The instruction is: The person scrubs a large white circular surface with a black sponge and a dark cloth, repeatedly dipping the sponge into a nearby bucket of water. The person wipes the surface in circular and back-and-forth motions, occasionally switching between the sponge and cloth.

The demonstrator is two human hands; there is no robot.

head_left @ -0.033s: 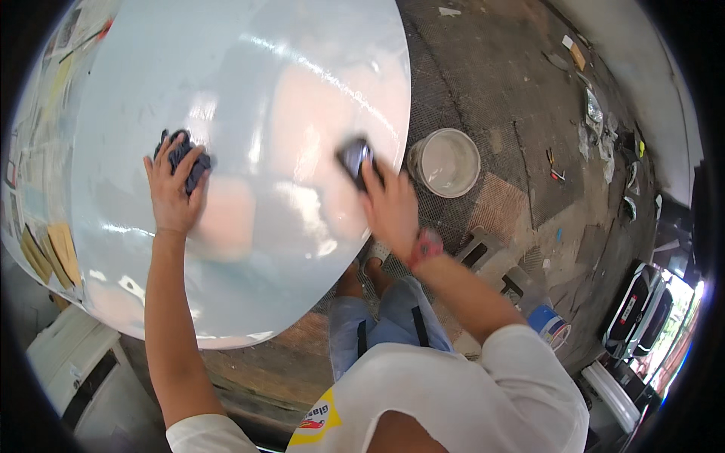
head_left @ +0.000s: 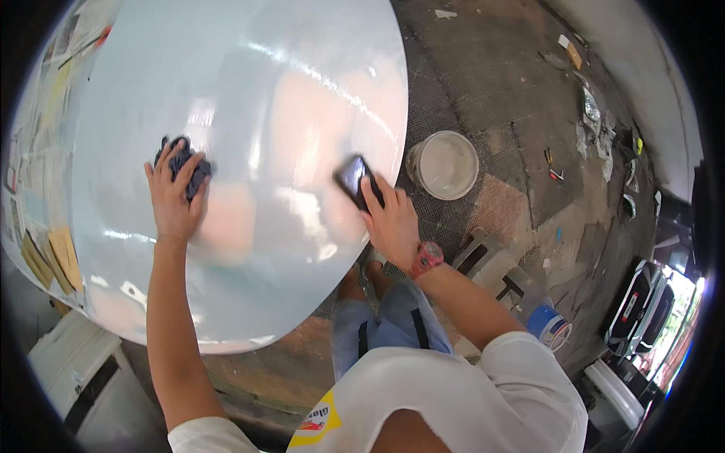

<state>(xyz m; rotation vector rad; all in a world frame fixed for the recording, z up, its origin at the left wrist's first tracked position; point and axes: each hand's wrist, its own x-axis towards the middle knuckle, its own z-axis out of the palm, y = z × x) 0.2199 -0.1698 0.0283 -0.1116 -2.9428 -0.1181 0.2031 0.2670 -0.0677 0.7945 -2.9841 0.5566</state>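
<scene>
As left fingers point(head_left: 186, 172) splay over cloth point(head_left: 198, 180), glossy block point(head_left: 352, 178) (black) in right fingers point(head_left: 370, 194), clasped

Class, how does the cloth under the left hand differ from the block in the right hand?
The cloth is crumpled and dull; the block is smooth and shiny. The cloth lies under the left hand; the block, in the right hand, is nearer the right edge of the panel. Both are dark.

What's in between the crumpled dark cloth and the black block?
No object: in the head view, between the dark cloth and the black block there's only the pale, shiny panel with bright reflections on it.
</scene>
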